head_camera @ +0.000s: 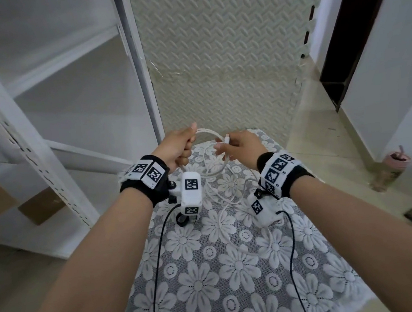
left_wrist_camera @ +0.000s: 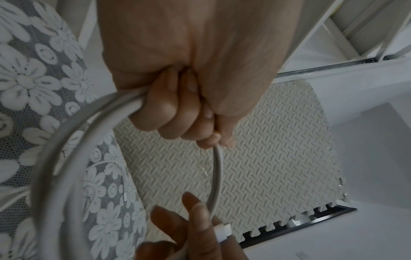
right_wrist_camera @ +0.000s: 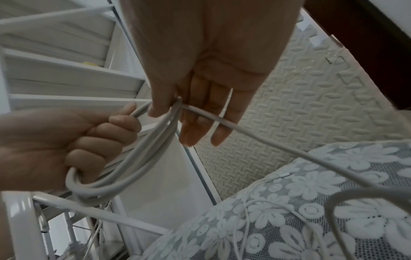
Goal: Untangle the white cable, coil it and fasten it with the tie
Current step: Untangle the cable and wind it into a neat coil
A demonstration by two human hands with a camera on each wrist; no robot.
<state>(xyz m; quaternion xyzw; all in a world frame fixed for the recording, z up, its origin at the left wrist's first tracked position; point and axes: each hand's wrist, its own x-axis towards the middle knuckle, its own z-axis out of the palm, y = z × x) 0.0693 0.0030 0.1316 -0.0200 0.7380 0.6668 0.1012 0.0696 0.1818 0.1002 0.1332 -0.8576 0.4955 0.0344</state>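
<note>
fingers [left_wrist_camera: 169, 112] of the left hand [head_camera: 177, 147] are clenched into a fist round several loops of the white cable [head_camera: 213, 136], which is gathered into a rough coil held above the far end of the table; the loops run through the palm and hang out below the little finger, as the right wrist view shows. right hand [head_camera: 241, 147] is just beside the left, its thumb and forefinger pinching the cable close to its white plug [head_camera: 227, 138], which sticks up past the fingertips, while the other fingers [right_wrist_camera: 200, 123] lie fairly straight behind the strands. one strand arcs between the two hands, and another leads from the right hand down to the table, where loose turns of it lie on the lace tablecloth [head_camera: 238, 279] with its white flowers. a thinner white wire with a small connector lies on the cloth too. beyond the table are a foam floor mat [head_camera: 227, 52] and white metal shelving [head_camera: 53, 95].
</note>
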